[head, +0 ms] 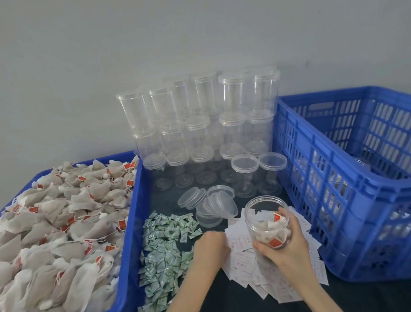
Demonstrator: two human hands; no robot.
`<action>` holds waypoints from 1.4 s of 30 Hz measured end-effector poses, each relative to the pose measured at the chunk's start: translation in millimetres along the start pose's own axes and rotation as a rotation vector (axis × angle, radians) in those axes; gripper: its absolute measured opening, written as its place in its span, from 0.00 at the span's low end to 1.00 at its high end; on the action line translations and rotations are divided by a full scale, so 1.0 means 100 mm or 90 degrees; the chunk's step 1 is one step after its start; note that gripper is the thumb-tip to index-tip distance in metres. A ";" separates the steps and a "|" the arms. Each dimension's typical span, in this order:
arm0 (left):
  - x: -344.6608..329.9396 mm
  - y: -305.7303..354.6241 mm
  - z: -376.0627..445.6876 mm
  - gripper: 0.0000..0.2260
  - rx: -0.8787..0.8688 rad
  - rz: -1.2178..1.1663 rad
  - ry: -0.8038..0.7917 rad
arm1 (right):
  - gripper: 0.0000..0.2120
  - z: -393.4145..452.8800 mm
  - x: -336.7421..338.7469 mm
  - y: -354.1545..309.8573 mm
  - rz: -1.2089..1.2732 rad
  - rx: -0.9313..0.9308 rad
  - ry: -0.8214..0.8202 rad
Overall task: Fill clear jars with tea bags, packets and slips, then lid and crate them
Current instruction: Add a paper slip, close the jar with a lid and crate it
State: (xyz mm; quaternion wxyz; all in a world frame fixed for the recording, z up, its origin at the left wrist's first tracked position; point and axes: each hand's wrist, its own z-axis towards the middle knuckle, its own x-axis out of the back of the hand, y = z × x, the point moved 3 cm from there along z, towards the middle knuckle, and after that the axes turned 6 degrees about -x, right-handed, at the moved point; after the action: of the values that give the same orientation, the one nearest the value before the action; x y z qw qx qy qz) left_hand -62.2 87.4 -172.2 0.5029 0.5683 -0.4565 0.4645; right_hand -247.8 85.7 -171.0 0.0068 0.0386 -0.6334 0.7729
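Note:
My right hand (284, 245) grips an open clear jar (265, 215) that holds several tea bags with red tags, tilted slightly above the white paper slips (242, 258). Over the left edge of those slips my left hand (212, 245) has its fingers curled down; I cannot tell whether it pinches one. Small green-and-white packets (163, 255) lie scattered just left of it. Loose clear lids (210, 204) sit behind the hands.
A blue tray (129, 238) heaped with tea bags (53, 229) fills the left. Stacked empty lidded jars (204, 128) stand against the wall. A large blue slatted crate (350, 193) sits on the right, close to the right hand.

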 end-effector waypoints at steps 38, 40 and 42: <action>0.52 0.08 0.07 0.08 -0.132 -0.454 0.309 | 0.45 0.00 -0.05 0.04 -0.005 -0.021 -0.026; 0.73 0.13 0.00 0.09 -0.142 -0.543 0.319 | 0.46 0.00 -0.07 0.05 -0.004 -0.032 -0.029; 0.92 0.21 -0.09 0.11 -0.185 -0.545 0.311 | 0.45 0.01 -0.09 0.05 -0.003 -0.035 -0.033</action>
State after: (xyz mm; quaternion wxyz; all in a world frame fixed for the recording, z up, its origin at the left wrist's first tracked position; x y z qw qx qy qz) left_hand -70.0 89.7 -78.0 0.8136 0.5037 -0.1118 0.2680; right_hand -239.4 84.1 -176.7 -0.0068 0.0600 -0.6544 0.7537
